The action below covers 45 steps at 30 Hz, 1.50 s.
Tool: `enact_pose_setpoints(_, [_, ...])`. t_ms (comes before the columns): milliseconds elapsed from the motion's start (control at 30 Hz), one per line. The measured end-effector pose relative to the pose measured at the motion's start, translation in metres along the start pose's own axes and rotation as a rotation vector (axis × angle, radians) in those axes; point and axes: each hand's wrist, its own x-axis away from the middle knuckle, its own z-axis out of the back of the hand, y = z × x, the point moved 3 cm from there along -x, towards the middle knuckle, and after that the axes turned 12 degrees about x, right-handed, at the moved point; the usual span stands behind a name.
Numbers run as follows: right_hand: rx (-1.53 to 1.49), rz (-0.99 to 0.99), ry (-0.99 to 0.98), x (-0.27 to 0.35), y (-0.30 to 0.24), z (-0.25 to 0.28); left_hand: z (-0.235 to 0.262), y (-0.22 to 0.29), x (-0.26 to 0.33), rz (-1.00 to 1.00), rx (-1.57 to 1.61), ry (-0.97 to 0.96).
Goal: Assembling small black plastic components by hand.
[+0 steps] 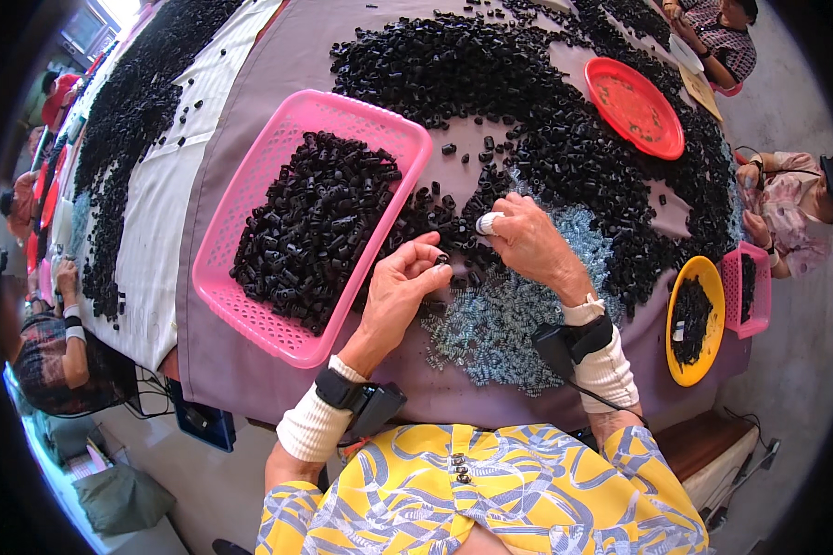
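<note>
My left hand [403, 289] is closed, pinching a small black plastic piece [442, 260] between thumb and fingertips. Just right of it, my right hand [533, 242] has its fingers curled together over the pile; what they hold, if anything, is hidden. A white wrap [489, 223] covers one of its fingers. Beneath and beside both hands spreads a heap of small silvery coil springs [500, 326]. Loose black plastic pieces [565, 171] lie beyond them. Left of my left hand stands a pink perforated basket [215, 242], part filled with black pieces.
A red oval tray [662, 125] sits at the far right among black pieces. At the right edge are a yellow oval tray [715, 324] and a small pink basket [762, 277]. Co-workers sit around; one person [791, 208] is on the right. Another table [148, 268] stands left.
</note>
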Motion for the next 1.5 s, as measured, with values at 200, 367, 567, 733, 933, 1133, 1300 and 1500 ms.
enact_pose_setpoints(200, [-0.021,-0.007,-0.09,0.006,-0.009,0.016,0.001,0.006,0.001,0.0,0.031,-0.017])
enact_pose_setpoints(367, [-0.127,0.039,-0.149,0.002,-0.033,0.0,-0.003,0.006,0.011,0.011,0.074,0.001])
enact_pose_setpoints(567, [-0.147,-0.102,0.073,-0.003,0.002,0.023,-0.004,0.008,0.014,0.034,0.084,-0.053])
enact_pose_setpoints(733, [-0.135,-0.154,0.0,0.008,0.011,0.012,-0.024,-0.006,0.01,0.161,0.145,-0.201])
enact_pose_setpoints(933, [-0.014,-0.138,-0.089,0.009,0.003,-0.006,-0.011,-0.01,0.007,0.2,0.116,-0.169])
enact_pose_setpoints(1133, [0.027,-0.085,-0.183,0.007,-0.011,0.0,0.005,0.004,0.013,0.116,0.097,-0.024])
enact_pose_setpoints(1300, [-0.03,-0.064,-0.185,0.006,-0.015,-0.008,0.001,0.009,0.016,0.094,0.099,-0.005])
enact_pose_setpoints(1500, [-0.403,-0.24,-0.012,0.004,-0.003,-0.003,0.0,0.012,0.016,0.039,0.067,-0.018])
